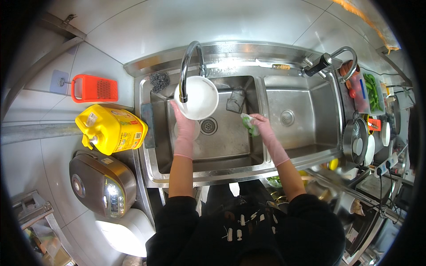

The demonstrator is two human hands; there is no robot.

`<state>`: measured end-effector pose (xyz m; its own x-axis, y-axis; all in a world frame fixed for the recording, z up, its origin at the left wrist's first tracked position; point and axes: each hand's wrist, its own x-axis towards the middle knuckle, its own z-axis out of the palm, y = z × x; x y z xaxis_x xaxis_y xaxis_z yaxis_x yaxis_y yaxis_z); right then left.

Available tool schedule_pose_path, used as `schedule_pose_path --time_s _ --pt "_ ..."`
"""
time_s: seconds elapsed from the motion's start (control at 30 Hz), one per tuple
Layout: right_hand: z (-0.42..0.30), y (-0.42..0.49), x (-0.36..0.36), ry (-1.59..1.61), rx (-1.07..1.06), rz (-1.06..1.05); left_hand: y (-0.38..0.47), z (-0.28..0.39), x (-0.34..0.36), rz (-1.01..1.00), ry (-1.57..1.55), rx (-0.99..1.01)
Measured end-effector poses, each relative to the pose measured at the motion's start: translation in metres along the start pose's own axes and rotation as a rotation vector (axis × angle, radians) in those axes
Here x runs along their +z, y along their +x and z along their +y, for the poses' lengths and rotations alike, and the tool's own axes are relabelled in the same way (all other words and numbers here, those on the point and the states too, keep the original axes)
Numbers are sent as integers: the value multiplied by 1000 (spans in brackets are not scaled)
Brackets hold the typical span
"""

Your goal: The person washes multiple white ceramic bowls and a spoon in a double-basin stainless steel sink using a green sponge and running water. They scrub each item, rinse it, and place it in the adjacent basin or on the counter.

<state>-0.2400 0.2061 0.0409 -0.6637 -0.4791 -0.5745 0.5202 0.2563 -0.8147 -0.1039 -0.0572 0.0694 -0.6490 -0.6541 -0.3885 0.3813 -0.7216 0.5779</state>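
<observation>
Both my hands wear pink gloves. My left hand (184, 131) holds a white bowl (203, 96) by its lower left rim, under the spout of a chrome faucet (183, 76). Over the middle of the left sink basin (226, 146), my right hand (263, 124) grips a white and green cloth (249, 124). A grey folded cloth (236, 101) lies in the basin, up and left of that hand. Below the bowl, partly behind my left hand, a round pale dish shows near the drain (208, 126). A dark wire scourer (159, 82) rests at the basin's upper left corner.
A knife with a wooden handle (281, 66) lies on the back ledge. Left of the sink are a yellow jug (111, 129), a red grater (100, 89) and a rice cooker (103, 184). A second faucet (319, 65) stands at the right basin (293, 133); pans (355, 143) and a box of green peppers (372, 91) lie beyond.
</observation>
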Motion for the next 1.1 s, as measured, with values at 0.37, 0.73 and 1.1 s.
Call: schedule_pose_path --time_s 0.37,0.73,1.1 --pt "8 -3 16 -97 -80 -79 -38 60 -15 445 524 339" --pt "15 4 19 -94 -116 -102 -108 50 -41 221 276 -254" --pt "12 -5 11 -74 -50 -82 -67 -28 -12 -97 278 116"
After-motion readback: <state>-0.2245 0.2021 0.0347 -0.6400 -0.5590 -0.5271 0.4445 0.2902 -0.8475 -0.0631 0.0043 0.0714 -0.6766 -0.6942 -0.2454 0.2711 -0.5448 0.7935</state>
